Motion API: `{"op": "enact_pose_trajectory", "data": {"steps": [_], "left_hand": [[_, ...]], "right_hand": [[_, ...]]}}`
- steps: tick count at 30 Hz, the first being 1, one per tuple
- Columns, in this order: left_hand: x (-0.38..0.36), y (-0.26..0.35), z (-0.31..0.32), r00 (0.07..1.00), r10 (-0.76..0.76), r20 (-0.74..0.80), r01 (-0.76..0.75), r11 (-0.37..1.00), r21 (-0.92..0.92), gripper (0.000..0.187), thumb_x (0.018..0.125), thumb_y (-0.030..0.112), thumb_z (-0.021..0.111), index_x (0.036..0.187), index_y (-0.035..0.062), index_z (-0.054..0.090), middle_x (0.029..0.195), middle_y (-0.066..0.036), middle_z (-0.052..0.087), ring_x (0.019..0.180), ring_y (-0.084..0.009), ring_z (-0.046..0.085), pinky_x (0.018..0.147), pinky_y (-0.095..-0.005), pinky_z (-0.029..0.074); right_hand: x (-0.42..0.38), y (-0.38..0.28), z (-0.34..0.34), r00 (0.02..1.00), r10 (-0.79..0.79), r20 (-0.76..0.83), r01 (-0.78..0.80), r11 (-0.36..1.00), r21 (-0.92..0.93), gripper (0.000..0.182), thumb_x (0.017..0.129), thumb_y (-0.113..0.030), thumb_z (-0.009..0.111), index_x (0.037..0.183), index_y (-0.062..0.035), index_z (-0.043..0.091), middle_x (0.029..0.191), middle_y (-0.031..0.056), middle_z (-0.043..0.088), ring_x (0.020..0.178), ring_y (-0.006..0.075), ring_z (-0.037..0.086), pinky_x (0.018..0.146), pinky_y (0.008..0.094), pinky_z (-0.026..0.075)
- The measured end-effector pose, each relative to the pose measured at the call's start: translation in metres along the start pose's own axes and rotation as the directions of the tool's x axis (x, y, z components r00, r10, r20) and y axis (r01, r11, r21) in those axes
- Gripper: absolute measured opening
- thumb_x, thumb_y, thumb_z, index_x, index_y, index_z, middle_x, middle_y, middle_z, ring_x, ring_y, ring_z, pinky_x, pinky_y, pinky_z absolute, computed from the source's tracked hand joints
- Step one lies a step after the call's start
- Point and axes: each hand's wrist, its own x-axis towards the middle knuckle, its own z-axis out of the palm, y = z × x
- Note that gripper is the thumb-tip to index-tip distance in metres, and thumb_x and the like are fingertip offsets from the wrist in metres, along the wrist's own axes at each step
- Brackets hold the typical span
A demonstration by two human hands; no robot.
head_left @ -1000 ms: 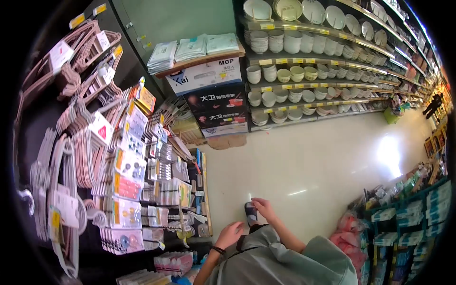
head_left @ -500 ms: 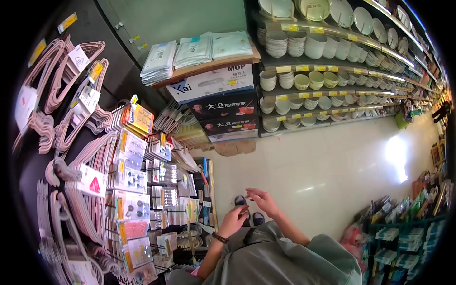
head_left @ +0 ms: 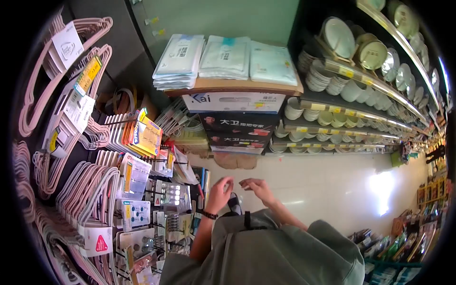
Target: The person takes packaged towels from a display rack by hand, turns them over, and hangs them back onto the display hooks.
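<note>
My left hand (head_left: 219,192) is raised in front of my body, just right of the hook display, its fingers curved and parted with nothing visible in them. A dark bracelet (head_left: 209,215) circles that wrist. My right hand (head_left: 258,189) hangs over the pale floor a little to the right, fingers loosely bent and apart, holding nothing. The two hands do not touch. Ahead of them are mop boxes (head_left: 235,124) with flat white packages (head_left: 224,57) in stacks on top.
Pink and white hangers (head_left: 90,192) and carded goods (head_left: 135,214) hang at the left. Shelves of bowls and plates (head_left: 339,119) run along the right. Packaged goods (head_left: 396,244) stand at the lower right. Pale tiled floor (head_left: 313,190) lies between them.
The view has shifted, and the boxes and packages look closer. My left hand has risen and sits further left in the view. My right hand remains raised near it.
</note>
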Motion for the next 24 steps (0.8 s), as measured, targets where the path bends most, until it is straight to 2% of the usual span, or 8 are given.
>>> {"op": "enact_pose_trajectory", "data": {"steps": [4,6,10,12,15,17,19,24], "left_hand": [[0.057,-0.005,-0.032,0.994,0.012,-0.112,-0.012,1.000,0.002,0.022,0.090,0.005,0.062,0.112,0.0008,0.062,0.100,-0.017,0.069,0.094,-0.0335,0.067,0.078,-0.0368,0.053],[0.076,-0.005,-0.047,0.983,-0.009,-0.184,0.007,1.000,-0.009,0.023,0.091,0.005,0.061,0.113,0.0011,0.062,0.099,-0.017,0.069,0.092,-0.0337,0.068,0.078,-0.0367,0.053],[0.119,0.015,-0.079,0.939,0.030,-0.343,-0.034,0.999,-0.005,0.027,0.091,0.001,0.060,0.117,0.0017,0.062,0.096,-0.015,0.071,0.086,-0.0245,0.070,0.076,-0.0328,0.053],[0.146,0.025,-0.095,0.905,0.102,-0.412,-0.093,0.995,0.041,0.027,0.092,-0.001,0.058,0.119,-0.0003,0.060,0.100,-0.013,0.070,0.088,-0.0207,0.068,0.078,-0.0307,0.052],[0.182,0.035,-0.114,0.897,0.070,-0.436,-0.092,0.995,-0.031,0.033,0.095,0.000,0.055,0.127,-0.0009,0.055,0.109,-0.011,0.067,0.096,-0.0169,0.065,0.083,-0.0288,0.050],[0.207,0.045,-0.121,0.872,0.088,-0.482,-0.125,0.991,-0.044,0.037,0.093,-0.001,0.056,0.130,-0.0003,0.053,0.113,-0.011,0.066,0.096,-0.0171,0.065,0.083,-0.0288,0.051],[0.232,0.048,-0.127,0.870,0.025,-0.493,-0.087,0.991,-0.103,0.039,0.093,-0.002,0.057,0.132,-0.0010,0.051,0.117,-0.011,0.064,0.099,-0.0162,0.064,0.084,-0.0282,0.050],[0.304,0.057,-0.150,0.825,-0.076,-0.560,-0.106,0.952,-0.286,0.039,0.097,-0.001,0.052,0.135,-0.0036,0.047,0.131,-0.012,0.056,0.102,-0.0165,0.063,0.088,-0.0266,0.049]], "right_hand": [[0.070,-0.042,0.022,0.992,0.070,0.105,-0.091,0.972,0.215,0.031,0.102,-0.020,0.049,0.115,0.0045,0.063,0.106,0.0115,0.069,0.102,0.0198,0.064,0.090,0.0341,0.051],[0.099,-0.063,0.037,0.995,-0.024,0.100,0.002,0.976,0.217,0.032,0.102,-0.020,0.048,0.120,0.0039,0.060,0.110,0.0109,0.068,0.105,0.0206,0.063,0.092,0.0351,0.050],[0.144,-0.096,0.054,0.981,-0.121,0.151,0.055,0.921,0.386,0.034,0.103,-0.020,0.047,0.128,0.0021,0.054,0.117,0.0109,0.065,0.109,0.0223,0.062,0.094,0.0373,0.049],[0.165,-0.111,0.053,0.972,-0.141,0.190,0.043,0.895,0.443,0.035,0.103,-0.019,0.046,0.132,-0.0004,0.051,0.120,0.0104,0.063,0.110,0.0223,0.062,0.093,0.0375,0.050],[0.205,-0.128,0.051,0.953,-0.184,0.239,0.025,0.839,0.544,0.037,0.103,-0.018,0.046,0.136,-0.0022,0.047,0.121,0.0097,0.063,0.110,0.0217,0.061,0.091,0.0366,0.050],[0.231,-0.148,0.052,0.953,-0.200,0.228,0.048,0.842,0.538,0.038,0.103,-0.019,0.046,0.137,-0.0022,0.046,0.123,0.0097,0.062,0.110,0.0217,0.061,0.091,0.0366,0.050],[0.255,-0.168,0.048,0.939,-0.237,0.251,0.058,0.825,0.562,0.039,0.103,-0.019,0.047,0.138,-0.0023,0.046,0.127,0.0102,0.060,0.112,0.0218,0.060,0.092,0.0367,0.049],[0.319,-0.197,0.036,0.908,-0.186,0.375,-0.046,0.846,0.531,0.040,0.103,-0.019,0.043,0.139,-0.0004,0.045,0.133,0.0132,0.056,0.115,0.0247,0.058,0.095,0.0389,0.046]]}}
